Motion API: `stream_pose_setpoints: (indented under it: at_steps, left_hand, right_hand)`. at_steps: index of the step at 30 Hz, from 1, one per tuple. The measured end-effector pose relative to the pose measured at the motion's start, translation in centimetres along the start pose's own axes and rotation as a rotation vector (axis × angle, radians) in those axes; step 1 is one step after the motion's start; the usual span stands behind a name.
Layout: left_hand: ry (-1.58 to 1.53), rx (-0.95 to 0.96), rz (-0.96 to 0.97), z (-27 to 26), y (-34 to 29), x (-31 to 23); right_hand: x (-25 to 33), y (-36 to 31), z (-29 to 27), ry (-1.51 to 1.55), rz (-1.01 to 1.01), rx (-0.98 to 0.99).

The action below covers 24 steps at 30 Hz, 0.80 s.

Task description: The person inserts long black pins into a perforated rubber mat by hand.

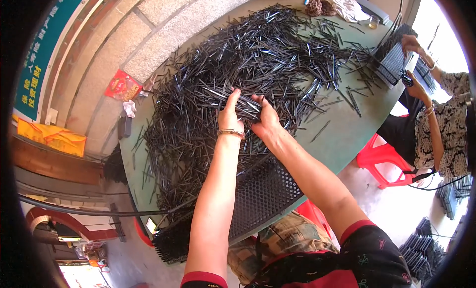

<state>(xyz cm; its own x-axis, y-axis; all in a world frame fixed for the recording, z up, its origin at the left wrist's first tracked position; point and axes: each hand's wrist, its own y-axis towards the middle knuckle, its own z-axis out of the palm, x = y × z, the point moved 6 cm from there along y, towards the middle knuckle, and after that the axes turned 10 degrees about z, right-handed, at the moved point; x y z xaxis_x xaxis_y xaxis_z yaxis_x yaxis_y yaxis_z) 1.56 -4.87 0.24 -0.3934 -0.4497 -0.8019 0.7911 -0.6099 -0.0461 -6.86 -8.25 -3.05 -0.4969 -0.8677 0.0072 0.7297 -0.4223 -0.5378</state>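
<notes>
A big heap of thin black sticks (pixel 258 55) covers a round green table (pixel 347 134). My left hand (pixel 230 114), with a gold bracelet at the wrist, and my right hand (pixel 266 120) meet at the heap's near side. Together they clasp a small bundle of black sticks (pixel 246 107) between the fingers. A black perforated tray (pixel 260 193) lies on the table's near edge, just below my forearms.
Another person sits at the right on a red plastic stool (pixel 379 161), both hands at a second black tray (pixel 391 57). Stacks of black trays (pixel 421 243) stand on the floor at lower right. A red packet (pixel 122 85) and cloths (pixel 347 7) lie by the table's edges.
</notes>
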Motion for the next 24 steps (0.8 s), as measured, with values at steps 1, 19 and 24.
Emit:
stream_pose_setpoints:
  at_steps: [1, 19, 24]
  left_hand:
    - [0.016, -0.005, -0.002, -0.3, 0.2, 0.3]
    - [0.018, -0.029, 0.02, 0.5, -0.7, -1.5]
    - [-0.117, -0.02, 0.149, 1.7, 0.5, -3.6]
  right_hand:
    - [0.3, 0.2, -0.2, -0.034, -0.013, -0.003]
    - [-2.2, 2.3, -1.2, -0.145, 0.007, -0.1]
    - [-1.0, 0.8, 0.3, -0.219, 0.133, 0.045]
